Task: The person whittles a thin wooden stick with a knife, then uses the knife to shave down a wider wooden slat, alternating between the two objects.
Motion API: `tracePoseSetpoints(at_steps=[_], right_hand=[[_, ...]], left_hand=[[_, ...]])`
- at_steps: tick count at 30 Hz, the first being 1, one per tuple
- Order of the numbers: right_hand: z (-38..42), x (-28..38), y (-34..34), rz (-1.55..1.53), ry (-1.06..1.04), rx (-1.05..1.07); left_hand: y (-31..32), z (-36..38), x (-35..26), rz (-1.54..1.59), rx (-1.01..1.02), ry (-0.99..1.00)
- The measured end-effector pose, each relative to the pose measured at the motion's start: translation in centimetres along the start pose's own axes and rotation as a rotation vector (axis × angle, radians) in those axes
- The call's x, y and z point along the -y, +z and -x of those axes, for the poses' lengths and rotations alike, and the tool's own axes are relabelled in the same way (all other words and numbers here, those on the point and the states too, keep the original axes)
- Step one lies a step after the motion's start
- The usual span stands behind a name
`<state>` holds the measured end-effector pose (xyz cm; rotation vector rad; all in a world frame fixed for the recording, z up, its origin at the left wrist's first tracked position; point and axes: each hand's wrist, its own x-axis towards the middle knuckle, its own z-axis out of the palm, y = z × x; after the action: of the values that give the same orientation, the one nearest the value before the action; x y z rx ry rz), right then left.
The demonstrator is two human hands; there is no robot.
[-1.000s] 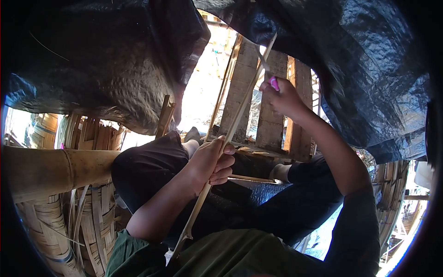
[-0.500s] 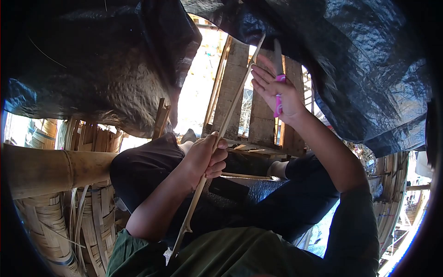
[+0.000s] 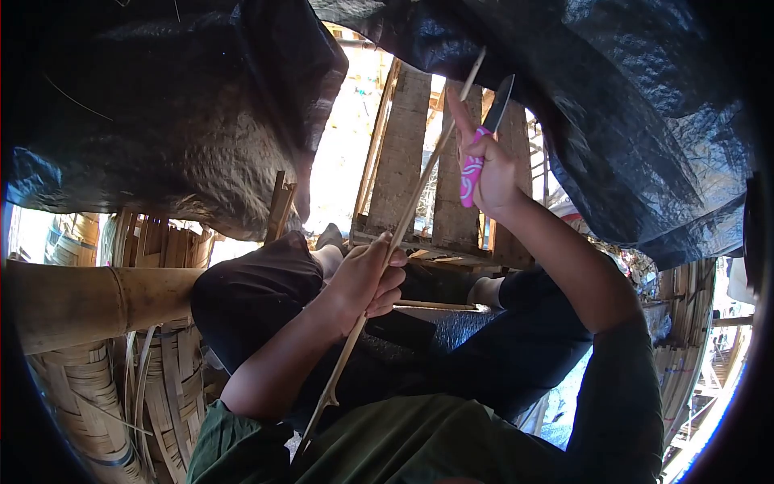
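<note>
My left hand [image 3: 367, 281] grips a long thin bamboo strip [image 3: 419, 189] near its middle, above my lap. The strip slants from my chest up to the right, toward the black sheet. My right hand [image 3: 488, 165] is raised beside the strip's upper part and is closed on a knife with a pink handle [image 3: 470, 173]. The knife's dark blade [image 3: 498, 101] points upward, just right of the strip. My index finger stretches up along the strip.
A black plastic sheet [image 3: 185, 113] hangs overhead and to the right. Wooden slats [image 3: 403, 153] stand ahead of my knees. A thick bamboo pole [image 3: 89, 298] crosses at left above woven bamboo baskets [image 3: 161, 387]. Another thin strip [image 3: 435, 306] lies across my lap.
My right hand closed around the pink-handled knife and turned it so the blade points up beside the strip. My left hand kept its grip on the strip.
</note>
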<state>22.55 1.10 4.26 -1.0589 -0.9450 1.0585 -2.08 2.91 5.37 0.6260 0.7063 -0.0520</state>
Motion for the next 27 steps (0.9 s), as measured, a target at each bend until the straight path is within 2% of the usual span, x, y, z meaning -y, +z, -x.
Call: tracePoseSetpoints(at_steps=[2,4,6,7,10,11,12,14,16,18,19,22,23,24,26,27], right_hand=[[-0.1,-0.9,0.1,0.314,-0.096,0.013],[0.4,-0.3,1.5,0.366,-0.049,-0.06],[0.2,-0.7,1.8,0.592,-0.142,0.021],[0.6,-0.2,2.6,0.46,-0.094,0.039],[0.7,-1.5,2.4,0.471,-0.085,0.133],[1.0,-2.3,2.3,0.402,0.018,0.165],[1.4,-2.6,2.5,0.4,0.013,0.164],[2.1,-3.2,3.2,0.386,0.095,0.289],[2.6,-2.8,4.0,0.402,0.127,0.228],[3.1,0.1,4.9,0.195,0.397,0.212],[3.4,-0.7,4.6,0.188,0.393,0.207],[3.2,-2.2,5.1,-0.139,0.355,0.351],[3.8,-1.0,4.0,-0.179,0.464,0.5],[3.7,0.8,4.0,-0.187,0.449,0.495],[3.3,2.6,3.4,-0.352,0.6,0.61],[3.0,2.2,2.7,-0.275,0.508,0.565]], left_hand=[[0.3,-0.2,0.3,-0.021,0.013,-0.004],[0.4,-0.2,0.3,-0.015,0.018,-0.01],[0.5,-0.2,0.2,-0.013,0.025,-0.009],[0.4,-0.1,0.2,-0.003,0.017,-0.026],[0.1,-0.5,0.4,0.019,0.003,-0.048],[0.0,-0.6,0.5,0.036,-0.005,-0.057],[-0.1,-0.8,0.6,0.03,-0.007,-0.055],[-0.1,-0.9,0.6,0.054,-0.044,-0.083],[-0.1,-0.9,0.6,0.047,-0.041,-0.082],[-0.2,-1.1,0.6,0.038,-0.04,-0.085],[-0.3,-1.3,0.7,0.051,-0.026,-0.089],[-0.2,-1.4,0.6,0.042,-0.02,-0.091],[0.0,-1.4,0.7,0.05,-0.018,-0.086],[0.0,-1.5,0.7,0.034,-0.024,-0.089],[-0.1,-1.5,0.7,0.07,-0.021,-0.073],[-0.2,-1.5,0.6,0.064,-0.024,-0.076]])
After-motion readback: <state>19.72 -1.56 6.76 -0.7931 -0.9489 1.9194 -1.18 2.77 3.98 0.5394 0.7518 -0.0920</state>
